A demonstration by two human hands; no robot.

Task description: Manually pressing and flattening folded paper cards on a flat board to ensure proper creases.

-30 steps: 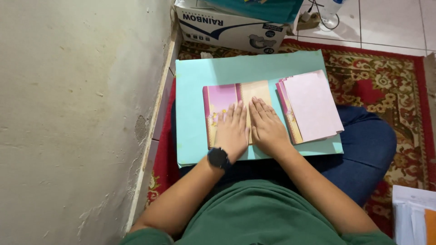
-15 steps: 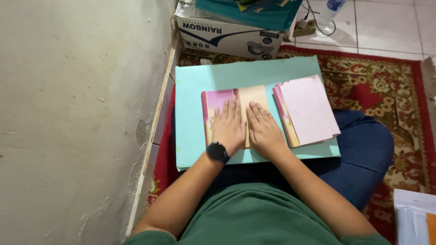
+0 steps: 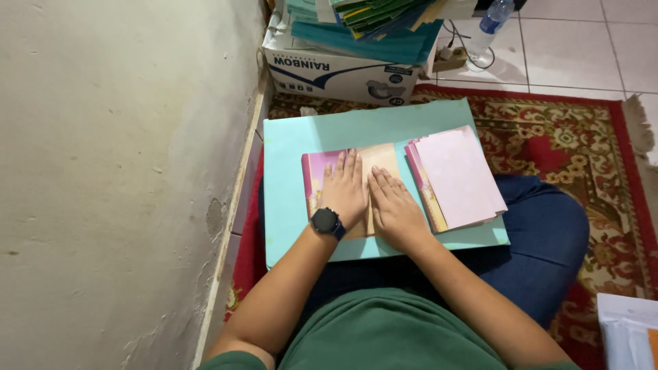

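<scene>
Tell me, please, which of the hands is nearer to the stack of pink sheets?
The right hand: it lies just beside the pink stack, while the left hand rests farther off, beyond the right one.

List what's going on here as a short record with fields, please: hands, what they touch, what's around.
left hand: flat on a pink and tan folded sheet, a black watch on the wrist
right hand: flat beside it on the same sheet
support: light blue board on the lap
beside: stack of pink sheets to the right
farther: cardboard box, plastic bottle, red patterned rug
</scene>
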